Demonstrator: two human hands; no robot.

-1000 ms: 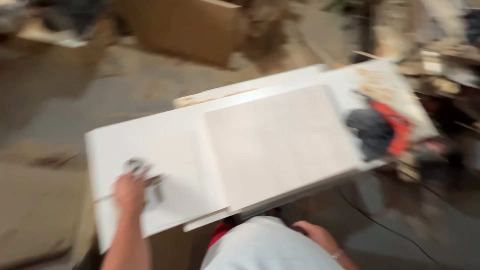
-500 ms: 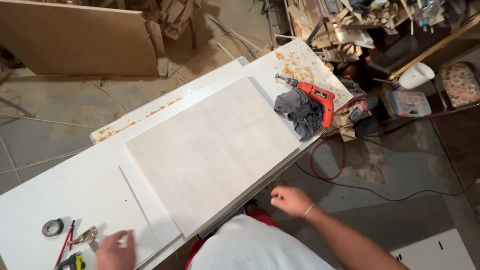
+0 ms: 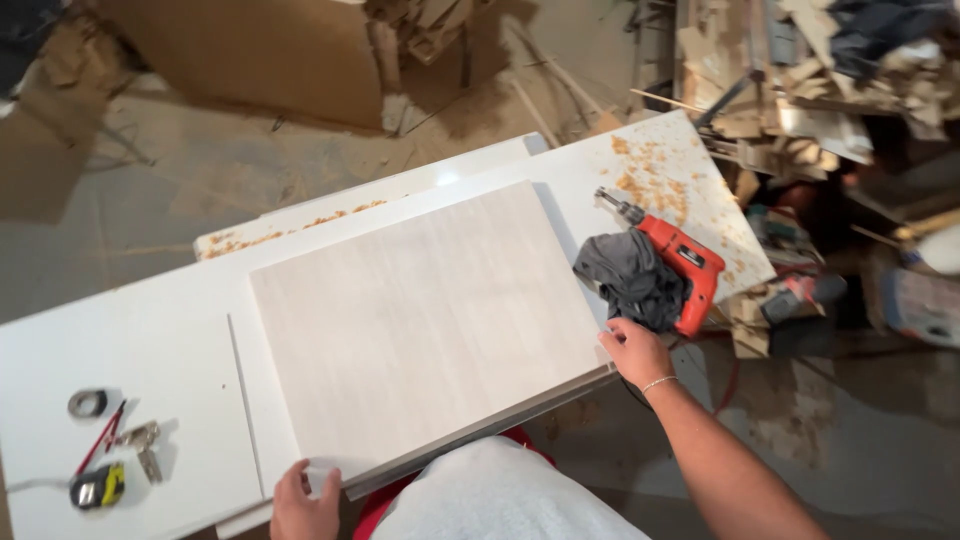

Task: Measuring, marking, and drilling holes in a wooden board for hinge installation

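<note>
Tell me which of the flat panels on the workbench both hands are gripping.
The pale wood-grain panel lying on top. The left hand holds its near corner, the right hand its right corner; the glossy white boards underneath go untouched.

Drill (image 3: 680,262) right of panel (image 3: 425,325), on table (image 3: 150,340)

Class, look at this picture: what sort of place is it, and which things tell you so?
Most likely a woodworking shop: a red power drill lies on the white worktable, sawdust is scattered over it, and offcuts are piled on the floor.
</note>
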